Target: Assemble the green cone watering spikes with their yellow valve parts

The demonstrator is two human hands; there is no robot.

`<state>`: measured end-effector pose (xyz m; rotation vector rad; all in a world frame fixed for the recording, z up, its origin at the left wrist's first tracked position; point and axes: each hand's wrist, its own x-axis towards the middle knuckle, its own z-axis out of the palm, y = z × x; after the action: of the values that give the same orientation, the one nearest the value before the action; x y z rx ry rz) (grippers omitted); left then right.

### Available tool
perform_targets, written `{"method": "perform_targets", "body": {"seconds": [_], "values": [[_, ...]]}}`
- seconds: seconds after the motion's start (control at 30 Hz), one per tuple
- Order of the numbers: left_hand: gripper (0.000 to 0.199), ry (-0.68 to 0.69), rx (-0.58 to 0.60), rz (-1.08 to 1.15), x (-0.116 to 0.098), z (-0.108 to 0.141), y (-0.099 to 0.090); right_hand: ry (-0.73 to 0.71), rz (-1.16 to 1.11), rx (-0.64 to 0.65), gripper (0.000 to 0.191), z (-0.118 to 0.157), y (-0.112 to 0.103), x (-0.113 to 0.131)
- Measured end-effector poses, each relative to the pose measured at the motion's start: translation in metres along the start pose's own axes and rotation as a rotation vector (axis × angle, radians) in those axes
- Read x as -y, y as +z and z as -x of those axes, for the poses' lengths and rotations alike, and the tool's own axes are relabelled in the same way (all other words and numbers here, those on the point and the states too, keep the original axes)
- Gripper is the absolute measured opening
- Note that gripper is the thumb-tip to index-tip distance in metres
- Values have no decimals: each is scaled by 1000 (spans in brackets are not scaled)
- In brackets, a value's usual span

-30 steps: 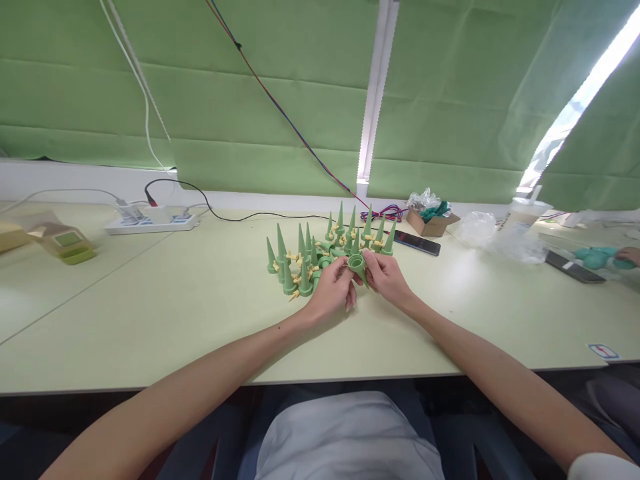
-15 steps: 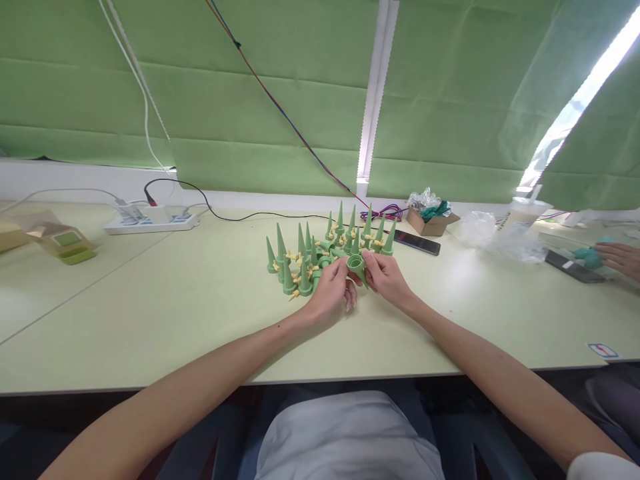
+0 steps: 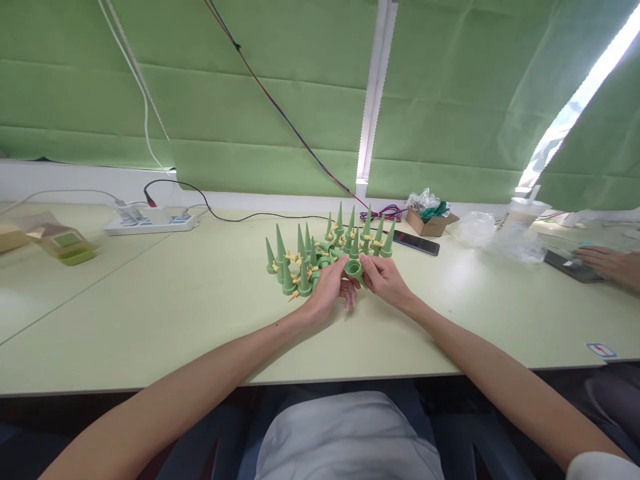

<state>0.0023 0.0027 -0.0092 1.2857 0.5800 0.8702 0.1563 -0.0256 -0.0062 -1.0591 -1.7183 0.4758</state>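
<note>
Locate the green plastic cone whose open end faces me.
In the head view, the green plastic cone is just right of centre, held between the left hand and right hand, before the upright green cones.

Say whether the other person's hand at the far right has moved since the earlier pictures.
Yes: the other person's hand has moved left in the view, from the right edge to the unmoved dark flat object.
</note>
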Motion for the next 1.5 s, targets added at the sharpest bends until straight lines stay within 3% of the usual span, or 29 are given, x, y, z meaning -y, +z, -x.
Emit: {"method": "perform_targets", "body": {"seconds": [0.8,1.03,1.5], "values": [[35,83,8,36,-6,4,0,-51,49,-38,52,-2,-2,-1],[34,110,16,-38,-8,5,0,-7,26,-61,55,-3,0,-1],[32,291,0,-272,-8,7,-2,58,-40,-84,53,-3,1,-3]]}}
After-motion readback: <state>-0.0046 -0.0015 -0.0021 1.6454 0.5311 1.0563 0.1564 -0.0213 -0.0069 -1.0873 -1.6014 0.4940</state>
